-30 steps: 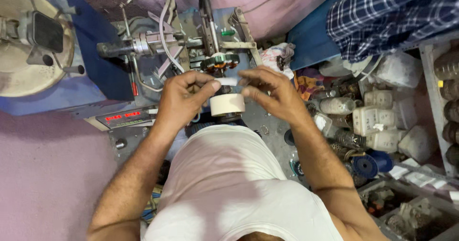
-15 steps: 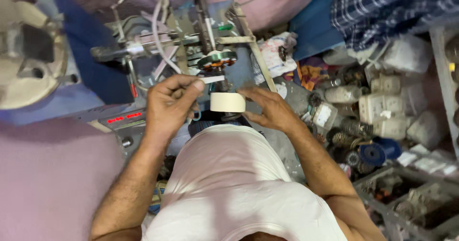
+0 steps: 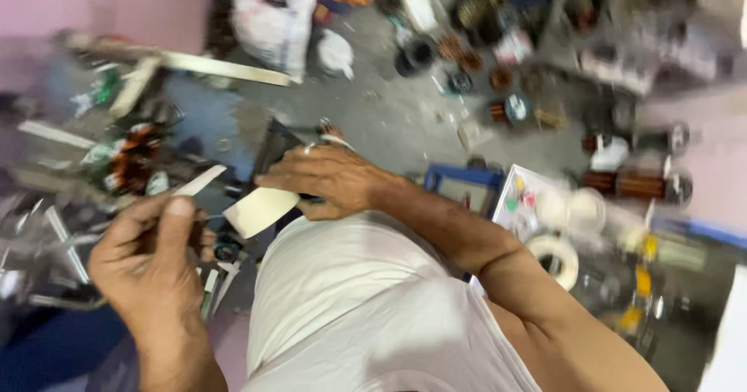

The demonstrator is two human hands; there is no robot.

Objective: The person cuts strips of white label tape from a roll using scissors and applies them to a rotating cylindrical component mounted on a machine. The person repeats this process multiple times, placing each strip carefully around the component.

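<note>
Left hand (image 3: 152, 260), near, at 8 o'clock: fingers pinched together on a thin pale strip (image 3: 198, 181) that points toward 1 o'clock. Right hand (image 3: 331, 180), just beyond at centre, is curled around a cream tape roll (image 3: 261, 211), which juts toward 8 o'clock, between both hands. At 9 o'clock, blurred, a copper-wound stator (image 3: 132, 159). At 4 o'clock, a white tape ring (image 3: 554, 258). Far, 12 to 2 o'clock: scattered coils (image 3: 498, 112) on the grey floor (image 3: 389, 120).

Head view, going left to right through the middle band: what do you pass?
Left hand pinching a pale strip → cream tape roll → right hand on it → blue-framed box → white tape ring → copper-wound coil.
</note>
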